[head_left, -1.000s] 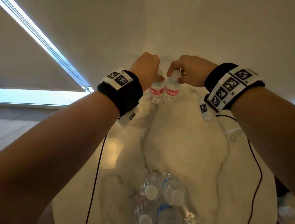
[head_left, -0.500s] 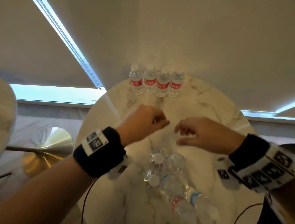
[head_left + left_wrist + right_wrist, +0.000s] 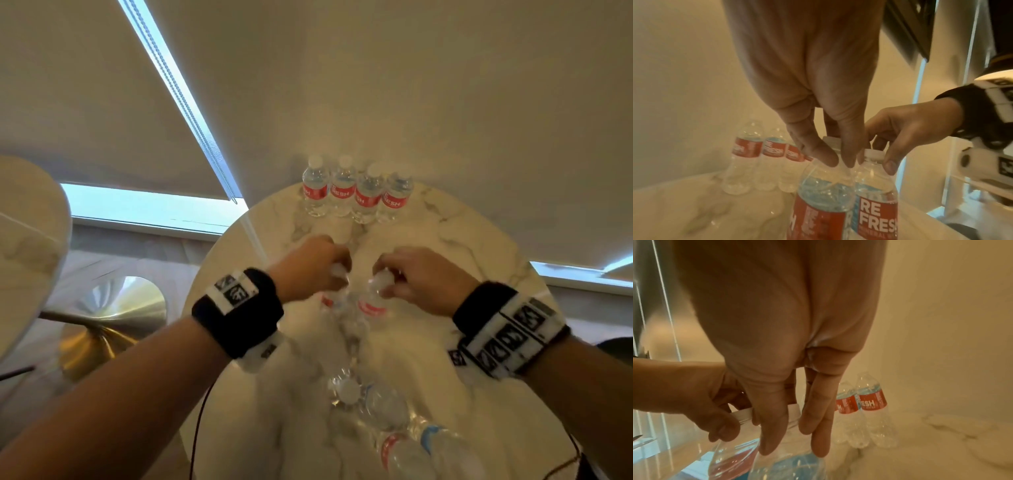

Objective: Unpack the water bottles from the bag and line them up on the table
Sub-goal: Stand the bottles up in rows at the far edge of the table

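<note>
Four clear water bottles with red labels (image 3: 356,195) stand in a row at the far edge of the round marble table (image 3: 479,260). At mid-table my left hand (image 3: 322,270) grips the capped neck of one bottle (image 3: 824,203), fingers curled round the white cap. Beside it my right hand (image 3: 407,277) pinches the top of a second bottle (image 3: 877,211) in the same way. The two held bottles are upright and side by side, almost touching. Several more bottles (image 3: 387,407) lie in clear plastic wrap near the front edge. In the right wrist view my right hand (image 3: 795,434) straddles its bottle's cap.
A plain wall rises right behind the row of bottles. To the left are another round tabletop (image 3: 27,240) and a gold pedestal base (image 3: 113,318) on the floor. A thin cable (image 3: 198,428) hangs from my left wrist over the table's edge.
A second ago both hands were at the far row with two bottles. They let go, drew back to the wrapped bottles, and each now holds a fresh bottle by its top.
</note>
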Demonstrator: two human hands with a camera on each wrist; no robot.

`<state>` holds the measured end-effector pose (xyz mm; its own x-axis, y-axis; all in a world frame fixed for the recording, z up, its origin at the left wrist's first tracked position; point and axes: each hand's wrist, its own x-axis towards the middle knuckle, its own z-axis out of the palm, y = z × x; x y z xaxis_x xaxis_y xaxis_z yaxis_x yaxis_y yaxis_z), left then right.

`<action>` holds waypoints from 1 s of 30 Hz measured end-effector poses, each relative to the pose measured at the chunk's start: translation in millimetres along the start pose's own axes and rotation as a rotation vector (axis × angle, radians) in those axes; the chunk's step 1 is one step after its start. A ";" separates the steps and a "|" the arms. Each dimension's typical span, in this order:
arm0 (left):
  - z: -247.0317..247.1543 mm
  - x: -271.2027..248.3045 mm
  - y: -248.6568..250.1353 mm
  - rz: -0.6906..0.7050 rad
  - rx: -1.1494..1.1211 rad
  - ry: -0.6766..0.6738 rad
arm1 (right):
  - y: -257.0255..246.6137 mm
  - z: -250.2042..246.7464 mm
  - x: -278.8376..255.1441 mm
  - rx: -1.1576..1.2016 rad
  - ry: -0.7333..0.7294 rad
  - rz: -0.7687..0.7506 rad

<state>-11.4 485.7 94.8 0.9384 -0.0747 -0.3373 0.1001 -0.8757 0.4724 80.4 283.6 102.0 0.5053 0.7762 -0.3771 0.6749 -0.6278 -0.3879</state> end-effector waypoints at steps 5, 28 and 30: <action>-52.4 49.6 -37.0 -0.071 0.036 0.161 | -7.3 -33.3 82.3 0.005 0.104 0.041; -49.3 95.5 -68.4 -0.279 -0.030 0.398 | -14.4 -49.4 136.3 0.050 0.230 0.135; -50.5 80.7 -63.8 -0.282 -0.007 0.360 | -20.5 -47.8 108.4 0.093 0.232 0.121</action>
<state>74.7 559.6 78.5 0.9293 0.3378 -0.1492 0.3690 -0.8349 0.4084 147.0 383.3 109.3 0.6960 0.6812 -0.2269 0.5554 -0.7111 -0.4312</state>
